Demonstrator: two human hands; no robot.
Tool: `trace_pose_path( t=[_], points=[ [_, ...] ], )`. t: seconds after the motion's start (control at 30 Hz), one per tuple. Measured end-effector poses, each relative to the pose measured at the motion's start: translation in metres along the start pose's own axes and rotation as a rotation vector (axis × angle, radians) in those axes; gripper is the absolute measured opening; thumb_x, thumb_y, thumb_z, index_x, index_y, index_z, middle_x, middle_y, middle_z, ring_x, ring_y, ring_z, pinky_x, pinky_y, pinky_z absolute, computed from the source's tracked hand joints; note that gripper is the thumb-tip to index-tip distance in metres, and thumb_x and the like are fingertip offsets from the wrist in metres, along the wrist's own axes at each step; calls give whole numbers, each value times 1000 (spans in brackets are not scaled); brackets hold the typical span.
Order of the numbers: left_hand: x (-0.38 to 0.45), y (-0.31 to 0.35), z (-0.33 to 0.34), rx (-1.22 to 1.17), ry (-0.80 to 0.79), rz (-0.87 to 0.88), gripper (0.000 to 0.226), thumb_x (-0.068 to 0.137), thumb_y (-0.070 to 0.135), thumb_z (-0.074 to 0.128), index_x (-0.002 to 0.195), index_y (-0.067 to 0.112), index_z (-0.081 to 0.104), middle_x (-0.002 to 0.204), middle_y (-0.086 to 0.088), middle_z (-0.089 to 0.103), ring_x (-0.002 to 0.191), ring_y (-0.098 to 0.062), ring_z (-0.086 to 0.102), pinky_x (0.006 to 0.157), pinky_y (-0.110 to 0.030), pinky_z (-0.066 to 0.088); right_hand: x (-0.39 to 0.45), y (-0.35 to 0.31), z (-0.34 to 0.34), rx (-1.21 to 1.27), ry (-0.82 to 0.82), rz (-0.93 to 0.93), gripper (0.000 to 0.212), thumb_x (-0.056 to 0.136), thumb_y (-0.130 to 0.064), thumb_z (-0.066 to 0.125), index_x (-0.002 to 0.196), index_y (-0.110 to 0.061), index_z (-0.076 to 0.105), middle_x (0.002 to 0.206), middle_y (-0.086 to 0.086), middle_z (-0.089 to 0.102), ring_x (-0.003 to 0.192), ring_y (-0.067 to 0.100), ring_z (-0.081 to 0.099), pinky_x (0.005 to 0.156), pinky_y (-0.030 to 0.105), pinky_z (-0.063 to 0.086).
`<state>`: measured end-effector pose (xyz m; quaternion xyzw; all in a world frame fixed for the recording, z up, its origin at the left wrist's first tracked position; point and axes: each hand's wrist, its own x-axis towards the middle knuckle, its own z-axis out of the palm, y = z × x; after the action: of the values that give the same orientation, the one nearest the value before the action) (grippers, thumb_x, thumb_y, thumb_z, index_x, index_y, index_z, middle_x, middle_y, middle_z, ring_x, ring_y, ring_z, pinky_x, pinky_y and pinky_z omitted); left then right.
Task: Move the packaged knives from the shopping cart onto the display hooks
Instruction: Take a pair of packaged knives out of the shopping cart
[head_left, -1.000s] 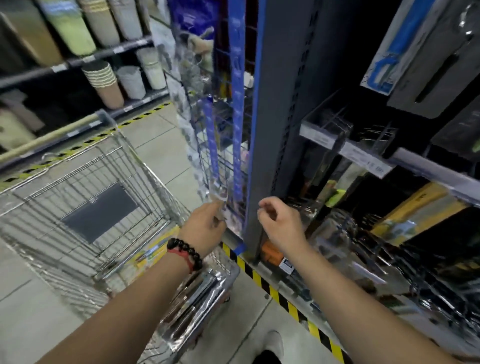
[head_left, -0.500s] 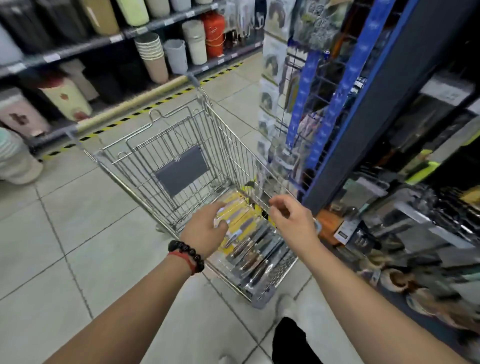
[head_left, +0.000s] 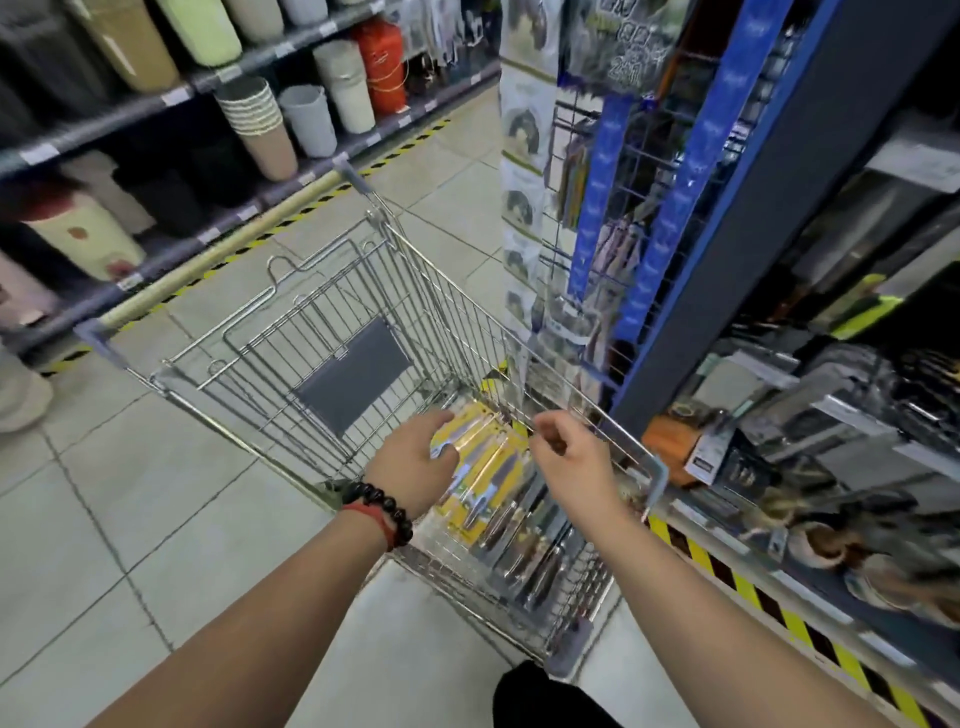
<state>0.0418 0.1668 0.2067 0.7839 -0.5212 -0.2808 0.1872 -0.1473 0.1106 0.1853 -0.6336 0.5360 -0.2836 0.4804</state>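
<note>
On the far left, grey shelves (head_left: 171, 98) carried stacked bins and pots, and the wire shopping cart (head_left: 311, 332) stood on the tiled floor (head_left: 104, 519) in the middle. The left hand (head_left: 413, 462), a beaded bracelet (head_left: 384, 512) at its wrist, reached into the cart with its fingers curled on the edge of a yellow-carded packaged knife (head_left: 483, 467) lying on the pile of packaged knives (head_left: 524, 540) at the cart's near end. Just right of it the right hand (head_left: 571, 462) hovered over the cart's rim, fingers loosely curled and holding nothing, with the blue display rack (head_left: 696, 171) and cluttered shelving beyond on the right.
</note>
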Motion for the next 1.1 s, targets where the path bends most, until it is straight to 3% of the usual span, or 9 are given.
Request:
trace_pose_path(
  t=[0.3, 0.47, 0.57, 0.7, 0.77, 0.83, 0.93, 1.0, 1.1],
  points=[
    [91, -31, 11, 78, -214, -24, 49, 93, 27, 50, 141, 28, 42, 145, 3, 47, 128, -18, 48, 105, -34, 39, 50, 33, 34, -57, 37, 138, 16, 94, -15, 56, 108, -21, 62, 92, -14, 61, 75, -4, 56, 59, 6, 45],
    [159, -70, 36, -1, -367, -100, 47, 91, 22, 52, 138, 24, 46, 139, -4, 52, 98, -24, 63, 87, -33, 53, 74, 76, 83, 35, 136, 370, 11, 91, -13, 60, 100, -17, 66, 86, -13, 62, 77, -2, 57, 63, 7, 41],
    [203, -101, 61, -77, -479, -168, 47, 87, 21, 56, 133, 22, 50, 134, -6, 55, 105, -30, 62, 91, -43, 53, 87, 108, 125, 113, 215, 539, 13, 90, -4, 59, 97, -14, 63, 80, -10, 59, 74, 6, 56, 67, 18, 42],
    [251, -152, 101, -41, -547, -224, 56, 80, 30, 60, 134, 20, 51, 134, -10, 56, 117, -29, 56, 102, -39, 45, 104, 155, 186, 175, 256, 784, 21, 87, 9, 56, 103, -4, 60, 77, 5, 57, 48, -10, 52, 52, 8, 38],
    [269, -180, 123, 10, -597, -270, 59, 84, 30, 61, 140, 20, 45, 138, -9, 52, 123, -29, 52, 106, -35, 39, 115, 177, 211, 161, 241, 864, 30, 91, 2, 55, 120, -1, 56, 97, 18, 60, 72, -8, 63, 63, 9, 43],
    [287, -212, 151, 35, -649, -315, 74, 76, 41, 61, 144, 21, 38, 142, -9, 49, 125, -34, 50, 106, -41, 42, 127, 195, 230, 120, 162, 948, 43, 95, -13, 53, 137, -6, 47, 133, 16, 54, 118, 19, 57, 90, 24, 43],
    [309, -257, 193, -11, -679, -377, 95, 69, 43, 66, 151, 21, 24, 154, -13, 34, 135, -37, 40, 107, -49, 41, 144, 226, 255, 72, 87, 1003, 59, 96, -26, 55, 148, -9, 33, 148, 11, 40, 123, 33, 52, 84, 28, 43],
    [313, -270, 208, 42, -652, -345, 87, 82, 31, 69, 152, 15, 20, 156, -11, 28, 140, -33, 33, 111, -46, 36, 153, 243, 268, 20, 51, 1023, 69, 95, -30, 56, 151, -8, 23, 157, 13, 23, 135, 34, 39, 97, 34, 42],
    [322, -291, 227, 104, -598, -284, 83, 82, 32, 71, 150, 15, 27, 153, -9, 35, 136, -31, 40, 110, -45, 39, 160, 260, 285, -135, -31, 1046, 77, 95, -37, 52, 152, -5, 11, 161, 11, 2, 145, 33, 19, 112, 36, 30]
  ],
)
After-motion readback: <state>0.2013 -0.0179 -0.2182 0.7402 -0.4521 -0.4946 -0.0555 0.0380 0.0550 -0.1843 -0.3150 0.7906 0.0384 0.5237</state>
